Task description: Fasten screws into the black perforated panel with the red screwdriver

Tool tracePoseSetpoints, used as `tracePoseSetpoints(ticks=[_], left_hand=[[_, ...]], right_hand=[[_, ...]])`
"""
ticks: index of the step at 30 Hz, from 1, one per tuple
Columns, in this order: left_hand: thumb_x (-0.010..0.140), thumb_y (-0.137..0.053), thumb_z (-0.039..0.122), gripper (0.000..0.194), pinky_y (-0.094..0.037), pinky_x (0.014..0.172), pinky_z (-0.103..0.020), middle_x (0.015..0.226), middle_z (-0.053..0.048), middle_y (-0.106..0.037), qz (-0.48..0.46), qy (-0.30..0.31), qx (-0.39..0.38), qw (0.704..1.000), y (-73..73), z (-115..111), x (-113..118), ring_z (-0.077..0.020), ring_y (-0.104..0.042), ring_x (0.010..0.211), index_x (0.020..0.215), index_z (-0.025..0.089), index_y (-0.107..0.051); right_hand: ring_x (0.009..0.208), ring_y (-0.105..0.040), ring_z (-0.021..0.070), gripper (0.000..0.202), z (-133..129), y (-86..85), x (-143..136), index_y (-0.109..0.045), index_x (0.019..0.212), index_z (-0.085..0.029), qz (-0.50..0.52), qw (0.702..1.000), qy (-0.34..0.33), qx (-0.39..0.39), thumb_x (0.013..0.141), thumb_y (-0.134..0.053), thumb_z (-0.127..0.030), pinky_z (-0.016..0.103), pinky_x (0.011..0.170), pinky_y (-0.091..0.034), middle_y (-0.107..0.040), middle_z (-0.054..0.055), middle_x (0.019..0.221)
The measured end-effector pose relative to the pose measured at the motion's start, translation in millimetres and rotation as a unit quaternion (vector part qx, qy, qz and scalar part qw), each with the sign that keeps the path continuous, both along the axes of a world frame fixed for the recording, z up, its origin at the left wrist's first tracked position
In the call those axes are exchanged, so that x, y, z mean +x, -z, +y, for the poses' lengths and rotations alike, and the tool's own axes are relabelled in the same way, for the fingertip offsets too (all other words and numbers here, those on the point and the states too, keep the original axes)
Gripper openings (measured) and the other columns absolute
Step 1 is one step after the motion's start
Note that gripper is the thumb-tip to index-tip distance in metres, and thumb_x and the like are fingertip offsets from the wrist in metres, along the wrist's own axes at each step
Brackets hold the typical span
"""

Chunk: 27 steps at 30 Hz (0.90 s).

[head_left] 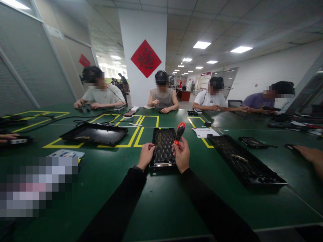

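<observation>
A shallow black case [163, 145] with a grid of small shapes inside lies in front of me on the green table. My left hand [147, 155] is closed on its left edge, fingertips at the rim. At the right edge my right hand [182, 155] is closed around a screwdriver [180, 131]. Its black and red handle points up, leaning slightly. The blade is hidden by my fingers, so I cannot tell what its tip touches. A bright metal strip [164, 165] shows along the case's near end.
Left of the case is a black tray [96, 132]; on the right sits a long black tray [246, 163]. Beyond are a paper sheet [205, 132], a small black device [253, 142] and cables. Co-workers sit opposite, and other people's hands [309, 157] reach in from both sides.
</observation>
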<state>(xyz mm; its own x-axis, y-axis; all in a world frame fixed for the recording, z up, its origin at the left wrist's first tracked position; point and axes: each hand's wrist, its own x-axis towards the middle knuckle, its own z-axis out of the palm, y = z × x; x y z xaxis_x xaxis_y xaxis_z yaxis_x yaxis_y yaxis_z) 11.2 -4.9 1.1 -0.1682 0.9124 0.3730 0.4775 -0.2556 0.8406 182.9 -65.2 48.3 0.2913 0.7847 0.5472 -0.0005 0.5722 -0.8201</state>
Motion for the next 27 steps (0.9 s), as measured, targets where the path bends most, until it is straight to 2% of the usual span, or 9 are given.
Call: tracePoseSetpoints(ticks=[13, 20, 27], left_hand=[[0.075, -0.049, 0.03, 0.019, -0.043, 0.083, -0.034, 0.091, -0.006, -0.052, 0.004, -0.005, 0.007, 1.0, 2.7, 2.0, -0.4, -0.0168, -0.054, 0.084, 0.085, 0.016, -0.058], [0.075, -0.049, 0.03, 0.018, -0.043, 0.084, -0.035, 0.09, -0.006, -0.053, 0.005, -0.011, 0.009, 1.0, 2.9, 2.6, 0.3, -0.0173, -0.054, 0.085, 0.083, 0.017, -0.058], [0.075, -0.049, 0.03, 0.019, -0.043, 0.082, -0.034, 0.092, -0.006, -0.053, 0.001, -0.007, 0.001, 1.0, 1.7, 1.7, 0.2, -0.0166, -0.055, 0.083, 0.085, 0.017, -0.058]], right_hand=[[0.055, -0.05, 0.0084, 0.049, -3.1, -1.4, 0.2, -0.039, 0.126, -0.021, -0.027, 1.0, -0.013, 0.003, 0.079, -0.052, -0.026, 0.018, 0.044, -0.042, -0.056, -0.001, 0.075], [0.064, -0.054, 0.0101, 0.054, -3.7, -2.8, 0.0, -0.043, 0.122, -0.023, -0.031, 0.999, -0.02, 0.0, 0.072, -0.061, -0.027, 0.017, 0.044, -0.044, -0.055, 0.0, 0.081], [0.063, -0.059, 0.0125, 0.06, -1.9, -1.0, -0.3, -0.041, 0.126, -0.02, -0.011, 0.999, -0.033, -0.005, 0.071, -0.062, -0.029, 0.02, 0.047, -0.047, -0.057, -0.002, 0.071]])
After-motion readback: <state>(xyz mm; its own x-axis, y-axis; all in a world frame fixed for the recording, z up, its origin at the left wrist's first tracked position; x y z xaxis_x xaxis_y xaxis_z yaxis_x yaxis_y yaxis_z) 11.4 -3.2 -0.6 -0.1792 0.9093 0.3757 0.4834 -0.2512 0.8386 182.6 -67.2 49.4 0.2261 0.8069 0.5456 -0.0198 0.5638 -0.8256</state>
